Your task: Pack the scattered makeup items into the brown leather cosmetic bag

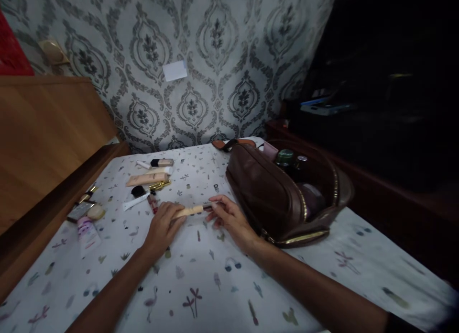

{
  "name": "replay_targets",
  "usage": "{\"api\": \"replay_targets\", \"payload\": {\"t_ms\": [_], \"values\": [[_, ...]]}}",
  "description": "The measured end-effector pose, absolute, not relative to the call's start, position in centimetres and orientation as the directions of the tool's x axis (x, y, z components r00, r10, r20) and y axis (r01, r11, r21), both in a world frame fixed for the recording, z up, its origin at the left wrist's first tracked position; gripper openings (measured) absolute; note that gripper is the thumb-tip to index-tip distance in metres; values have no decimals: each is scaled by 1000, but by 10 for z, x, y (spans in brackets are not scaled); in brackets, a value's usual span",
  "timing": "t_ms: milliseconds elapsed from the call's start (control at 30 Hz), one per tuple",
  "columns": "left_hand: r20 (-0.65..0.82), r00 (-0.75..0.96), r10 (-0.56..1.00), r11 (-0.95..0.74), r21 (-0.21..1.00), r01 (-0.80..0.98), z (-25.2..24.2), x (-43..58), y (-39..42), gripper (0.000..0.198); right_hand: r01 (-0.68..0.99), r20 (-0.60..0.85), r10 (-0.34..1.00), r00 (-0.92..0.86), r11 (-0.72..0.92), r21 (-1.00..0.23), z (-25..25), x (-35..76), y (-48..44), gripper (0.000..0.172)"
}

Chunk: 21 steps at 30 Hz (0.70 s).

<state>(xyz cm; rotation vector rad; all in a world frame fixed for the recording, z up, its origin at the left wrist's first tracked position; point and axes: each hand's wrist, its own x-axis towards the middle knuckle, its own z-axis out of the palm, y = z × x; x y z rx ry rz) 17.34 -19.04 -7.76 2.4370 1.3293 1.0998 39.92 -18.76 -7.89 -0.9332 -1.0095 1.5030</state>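
The pale yellow tube is located between the two hands, above the patterned cloth, its dark end directed right. The left hand is closed around the tube's left part. The right hand has thumb and forefinger narrowed about the dark end, remaining fingers loosely spread; whether they press on it cannot be told. Judged from this posture, the step in hand is two-handed handling of the tube; any work on the dark end calls for a firm left hold and a settled right pinch. Just beside the right hand rests the brown bag, open, containing a green-topped container. Beyond the left hand lie a peach tube and a black-capped bottle.
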Motion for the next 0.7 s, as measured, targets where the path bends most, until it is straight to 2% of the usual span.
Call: {"api": "replay_targets", "payload": {"t_ms": [167, 400, 600, 700], "values": [[543, 344, 766, -602, 417, 682, -80, 173, -190, 19, -363, -38, 990, -133, -84, -928, -81, 399, -187, 44], [589, 441, 678, -661, 225, 716, -83, 173, -191, 20, -364, -49, 993, -104, -84, -928, -79, 398, -186, 36], [591, 485, 644, -640, 70, 765, -81, 176, -194, 23, -370, -90, 987, -133, -134, -919, -81, 399, -185, 43], [616, 430, 660, -582, 57, 811, -81, 175, -192, 25, -381, -94, 986, -139, -141, -914, -82, 400, -185, 45]]}}
